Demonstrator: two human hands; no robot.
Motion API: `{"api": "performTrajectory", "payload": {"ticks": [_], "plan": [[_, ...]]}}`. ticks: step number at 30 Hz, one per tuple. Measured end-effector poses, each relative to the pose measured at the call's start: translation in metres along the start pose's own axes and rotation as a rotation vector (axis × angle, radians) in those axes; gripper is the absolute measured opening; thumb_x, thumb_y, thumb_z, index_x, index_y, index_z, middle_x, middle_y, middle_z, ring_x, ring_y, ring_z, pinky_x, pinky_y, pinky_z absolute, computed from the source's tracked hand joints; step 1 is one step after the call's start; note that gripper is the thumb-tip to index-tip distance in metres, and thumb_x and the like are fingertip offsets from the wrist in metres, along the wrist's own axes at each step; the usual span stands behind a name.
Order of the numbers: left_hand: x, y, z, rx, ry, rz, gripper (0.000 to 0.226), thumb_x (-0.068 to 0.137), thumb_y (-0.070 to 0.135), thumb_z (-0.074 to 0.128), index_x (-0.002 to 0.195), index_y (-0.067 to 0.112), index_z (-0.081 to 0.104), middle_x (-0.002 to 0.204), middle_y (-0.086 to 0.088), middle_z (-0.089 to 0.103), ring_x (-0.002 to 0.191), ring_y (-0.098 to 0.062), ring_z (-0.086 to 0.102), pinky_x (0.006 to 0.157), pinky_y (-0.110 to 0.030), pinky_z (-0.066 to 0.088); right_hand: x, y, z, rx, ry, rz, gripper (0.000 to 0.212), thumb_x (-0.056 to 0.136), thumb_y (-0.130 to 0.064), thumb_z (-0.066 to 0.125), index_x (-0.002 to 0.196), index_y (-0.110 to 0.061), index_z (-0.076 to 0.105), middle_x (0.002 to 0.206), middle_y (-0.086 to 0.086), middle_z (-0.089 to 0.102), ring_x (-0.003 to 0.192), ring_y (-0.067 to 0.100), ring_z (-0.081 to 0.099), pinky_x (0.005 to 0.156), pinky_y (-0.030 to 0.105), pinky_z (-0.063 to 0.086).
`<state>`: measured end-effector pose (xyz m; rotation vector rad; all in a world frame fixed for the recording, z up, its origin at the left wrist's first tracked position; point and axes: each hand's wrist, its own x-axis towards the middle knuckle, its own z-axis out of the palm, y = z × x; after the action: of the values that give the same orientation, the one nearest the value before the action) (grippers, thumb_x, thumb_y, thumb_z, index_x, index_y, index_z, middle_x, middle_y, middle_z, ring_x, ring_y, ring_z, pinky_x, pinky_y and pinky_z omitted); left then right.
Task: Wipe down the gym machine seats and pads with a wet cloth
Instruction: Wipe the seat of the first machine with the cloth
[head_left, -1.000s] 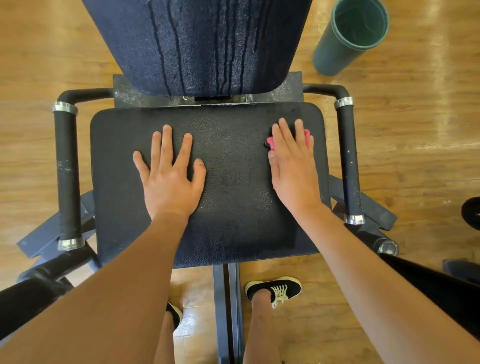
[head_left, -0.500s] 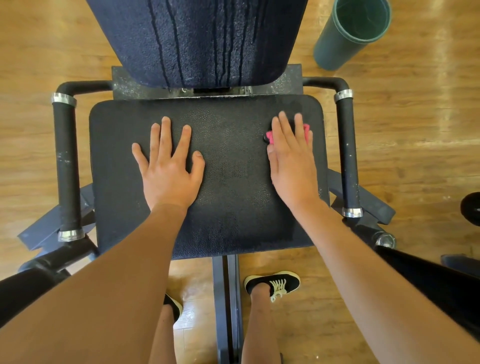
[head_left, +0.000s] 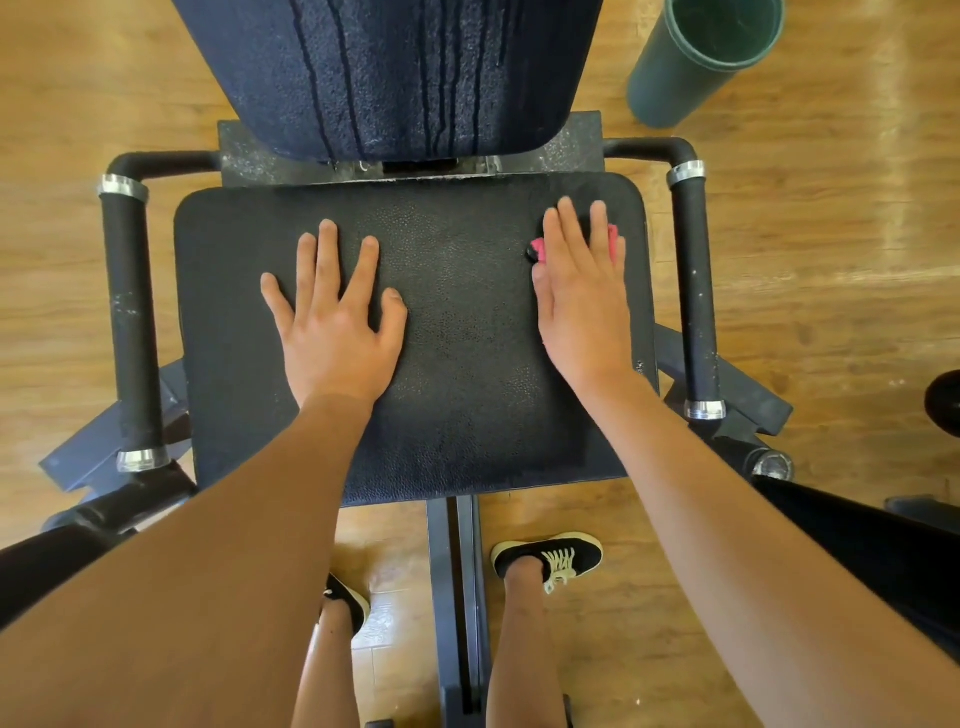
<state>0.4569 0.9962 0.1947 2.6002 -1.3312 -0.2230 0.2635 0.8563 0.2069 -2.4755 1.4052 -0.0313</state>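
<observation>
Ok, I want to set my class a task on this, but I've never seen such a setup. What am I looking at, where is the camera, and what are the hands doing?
There is no robot here. A person is cleaning a gym machine, and the camera sits on their head, looking down over their arms. The black pad in the middle is the seat. The blue backrest rises behind it, with dark streaks running down it, probably water. Black handles run along both sides. The left hand lies flat and bare on the seat. The right hand presses a pink cloth onto the seat near its far right corner; only the cloth's edges show. Neither hand grips anything. A green tub stands on the wooden floor, and the person's shoes show below.
</observation>
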Motion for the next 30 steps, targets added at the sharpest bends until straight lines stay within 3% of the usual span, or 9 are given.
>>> {"api": "performTrajectory", "payload": {"ticks": [6,9,19,25,30], "plan": [[0.000,0.000,-0.001,-0.008,-0.008,-0.006,0.056,0.103,0.044,0.031,0.156,0.027,0.039,0.169,-0.007,0.018,0.156,-0.027,0.012,0.122,-0.061,0.004,-0.103,-0.005,0.006,0.003,-0.038,-0.011,0.051,0.111,-0.021,0.035,0.159,-0.006,0.030,0.168,0.011,0.029,0.158,0.036,0.015,0.129,0.052,0.012],[0.000,0.001,-0.001,-0.006,-0.009,-0.006,0.056,0.103,0.044,0.031,0.155,0.026,0.040,0.169,-0.007,0.019,0.156,-0.028,0.012,0.122,-0.062,0.004,-0.138,-0.002,0.011,-0.001,-0.068,-0.049,0.050,0.111,-0.022,0.033,0.159,-0.007,0.030,0.168,0.009,0.028,0.158,0.035,0.013,0.130,0.048,0.007],[0.000,0.000,0.000,-0.007,-0.001,-0.002,0.056,0.102,0.043,0.033,0.155,0.026,0.041,0.168,-0.008,0.020,0.156,-0.028,0.014,0.122,-0.062,0.005,-0.051,0.004,0.003,0.000,-0.058,-0.048,0.052,0.110,-0.025,0.030,0.159,-0.006,0.031,0.169,0.011,0.027,0.158,0.036,0.012,0.129,0.050,0.011],[0.001,0.000,-0.001,-0.003,0.007,0.002,0.055,0.103,0.043,0.033,0.154,0.025,0.042,0.168,-0.009,0.021,0.155,-0.029,0.015,0.122,-0.063,0.007,-0.107,0.005,0.008,-0.015,-0.031,-0.077,0.050,0.111,-0.017,0.037,0.159,-0.004,0.031,0.168,0.011,0.028,0.158,0.036,0.014,0.129,0.050,0.013],[-0.001,0.000,-0.001,0.002,0.003,0.002,0.055,0.103,0.043,0.033,0.154,0.025,0.042,0.168,-0.009,0.021,0.155,-0.029,0.015,0.122,-0.063,0.007,-0.146,0.008,0.015,-0.051,-0.047,-0.096,0.052,0.110,-0.022,0.036,0.158,-0.005,0.033,0.167,0.011,0.031,0.157,0.035,0.018,0.130,0.048,0.011]]}}
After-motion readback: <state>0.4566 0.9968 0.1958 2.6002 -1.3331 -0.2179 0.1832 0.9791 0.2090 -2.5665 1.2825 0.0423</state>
